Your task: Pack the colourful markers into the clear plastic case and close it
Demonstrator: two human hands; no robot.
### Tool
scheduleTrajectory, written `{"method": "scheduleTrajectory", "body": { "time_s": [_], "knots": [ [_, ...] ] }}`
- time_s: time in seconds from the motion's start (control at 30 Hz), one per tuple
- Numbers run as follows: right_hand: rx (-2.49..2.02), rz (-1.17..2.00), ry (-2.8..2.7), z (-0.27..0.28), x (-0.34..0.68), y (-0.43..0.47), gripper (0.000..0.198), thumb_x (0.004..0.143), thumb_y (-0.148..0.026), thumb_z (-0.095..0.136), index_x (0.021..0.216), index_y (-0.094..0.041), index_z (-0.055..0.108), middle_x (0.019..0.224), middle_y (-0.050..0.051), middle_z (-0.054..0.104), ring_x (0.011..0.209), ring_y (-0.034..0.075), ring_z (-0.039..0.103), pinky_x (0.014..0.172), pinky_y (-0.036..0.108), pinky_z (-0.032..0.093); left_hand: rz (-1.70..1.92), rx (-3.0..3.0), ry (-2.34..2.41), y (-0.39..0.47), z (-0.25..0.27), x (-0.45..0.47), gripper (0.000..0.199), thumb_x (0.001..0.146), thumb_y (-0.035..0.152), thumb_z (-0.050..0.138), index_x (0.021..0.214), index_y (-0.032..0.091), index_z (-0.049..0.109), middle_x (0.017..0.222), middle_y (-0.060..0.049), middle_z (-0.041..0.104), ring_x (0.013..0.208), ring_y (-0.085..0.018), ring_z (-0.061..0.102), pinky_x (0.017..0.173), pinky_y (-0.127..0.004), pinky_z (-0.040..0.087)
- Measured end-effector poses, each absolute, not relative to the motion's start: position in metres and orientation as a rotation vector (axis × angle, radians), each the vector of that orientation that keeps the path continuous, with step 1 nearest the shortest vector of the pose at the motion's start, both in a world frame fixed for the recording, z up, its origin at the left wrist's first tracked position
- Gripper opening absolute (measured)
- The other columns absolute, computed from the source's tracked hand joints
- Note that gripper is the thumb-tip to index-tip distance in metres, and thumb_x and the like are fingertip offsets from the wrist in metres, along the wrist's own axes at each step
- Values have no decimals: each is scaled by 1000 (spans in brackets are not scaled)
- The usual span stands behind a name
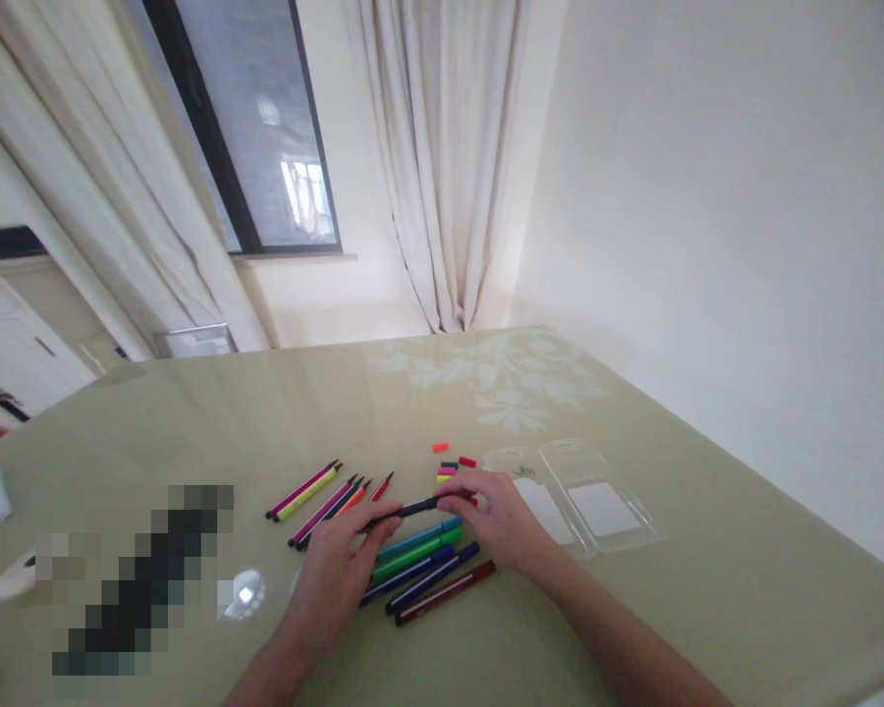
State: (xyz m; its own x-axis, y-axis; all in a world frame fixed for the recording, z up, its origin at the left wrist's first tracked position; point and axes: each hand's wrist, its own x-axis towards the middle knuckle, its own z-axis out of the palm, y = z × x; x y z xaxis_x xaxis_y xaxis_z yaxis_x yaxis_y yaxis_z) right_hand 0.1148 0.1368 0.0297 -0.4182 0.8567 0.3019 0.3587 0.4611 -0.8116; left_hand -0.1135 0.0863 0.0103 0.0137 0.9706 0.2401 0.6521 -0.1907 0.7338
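Observation:
A dark felt-tip pen (417, 509) spans the gap between my two hands above the table. My left hand (343, 555) pinches its left end, and the fingers of my right hand (490, 511) close on its right end. Just under and between the hands lie several capped felt-tip pens in blue, green, navy and dark red (446, 593). Left of them, several uncapped pens (324, 516) lie with their tips pointing away. Beyond my right hand sit loose coloured caps, among them an orange cap (440, 448) and a red cap (467, 462); my fingers partly hide others.
A clear plastic case (600, 501) with white inserts lies open to the right, partly behind my right arm. A round clear object (245, 594) and a white rounded item (13, 579) are at the left, near a pixelated dark patch. A wall borders the table (707, 579) on the right.

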Motion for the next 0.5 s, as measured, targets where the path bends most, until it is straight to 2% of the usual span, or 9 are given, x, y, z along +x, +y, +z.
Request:
{"method": "scheduleTrajectory", "body": {
  "time_s": [0.1, 0.2, 0.3, 0.4, 0.5],
  "knots": [
    [-1082, 829, -1954, 30, 119, 144, 18, 95, -33, 62, 97, -24, 78, 90, 2, 76, 82, 18, 68, 75, 27, 50, 982, 1947, 1634, 85, 11, -109, 27, 94, 44, 57, 103, 28, 76, 97, -1, 77, 87, -20, 70, 79, -30, 55],
    [-1201, 572, -1968, 27, 128, 153, 26, 100, -33, 52, 103, -23, 76, 99, 5, 75, 89, 20, 66, 84, 33, 50, 909, 2054, 1615, 83, 10, -106, 24, 94, 42, 57, 101, 28, 74, 100, -2, 75, 95, -21, 68, 88, -34, 53],
    [-1350, 259, -2074, 20, 134, 161, 21, 98, -26, 54, 100, -23, 75, 105, 8, 72, 101, 24, 62, 93, 39, 47, 830, 2132, 1613, 82, 8, -104, 19, 93, 41, 60, 97, 28, 74, 99, -3, 73, 99, -23, 66, 93, -38, 51],
    [-1473, 77, -2190, 13, 134, 165, 15, 94, -23, 61, 97, -24, 75, 113, 10, 68, 107, 27, 59, 93, 42, 45, 800, 2145, 1611, 83, 6, -105, 20, 93, 43, 60, 96, 29, 74, 100, -3, 72, 99, -23, 65, 91, -37, 51],
    [-1534, -29, -2241, 10, 131, 166, 11, 93, -21, 63, 93, -22, 74, 116, 10, 65, 108, 27, 56, 91, 42, 43, 850, 2130, 1666, 88, 5, -113, 29, 97, 44, 52, 91, 26, 73, 97, -4, 72, 96, -23, 65, 88, -36, 51]
  ]
}}
